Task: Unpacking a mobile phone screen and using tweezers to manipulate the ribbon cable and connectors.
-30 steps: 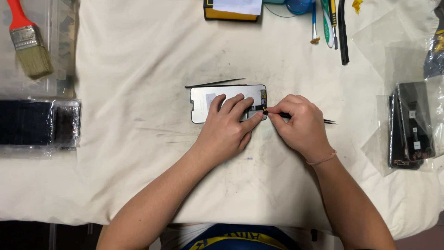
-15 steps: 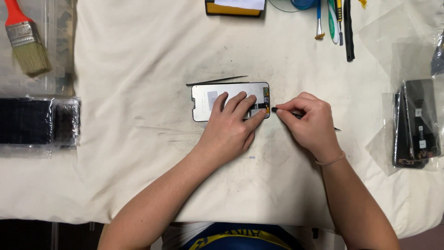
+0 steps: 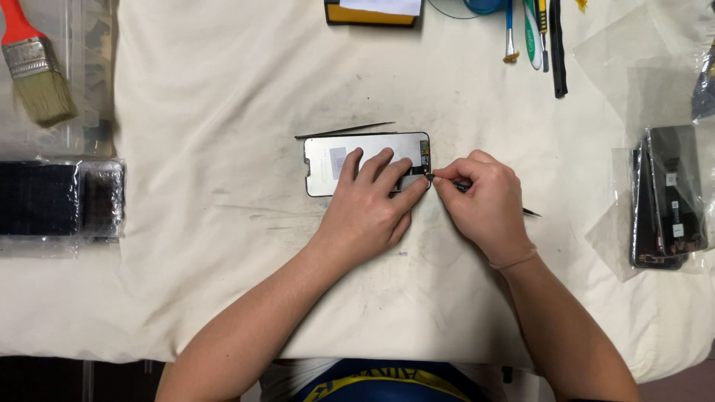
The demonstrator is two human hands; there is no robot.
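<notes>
A silver rectangular phone panel (image 3: 350, 160) lies flat, long side across, near the surface's middle. A thin dark tool (image 3: 521, 210) touches its right end.

Surface: worktable (image 3: 45, 313) under a white cloth (image 3: 208, 112), creased, grey smudges near the middle.
Cloth edge: stops short at left, bare pale tabletop shows there; front hem hangs over table edge at bottom.
Left side: paintbrush (image 3: 33, 71), red handle, lying on clear plastic; below it dark flat parts in clear bags (image 3: 59, 199).
Top edge: yellow-and-black box (image 3: 372, 11); row of hand tools (image 3: 536, 37), blue, green, black.
Right side: dark panels in clear bags (image 3: 666, 197).
Floor: dark strip under table front, no detail visible.
Light: even, soft, from above; weak shadows.
</notes>
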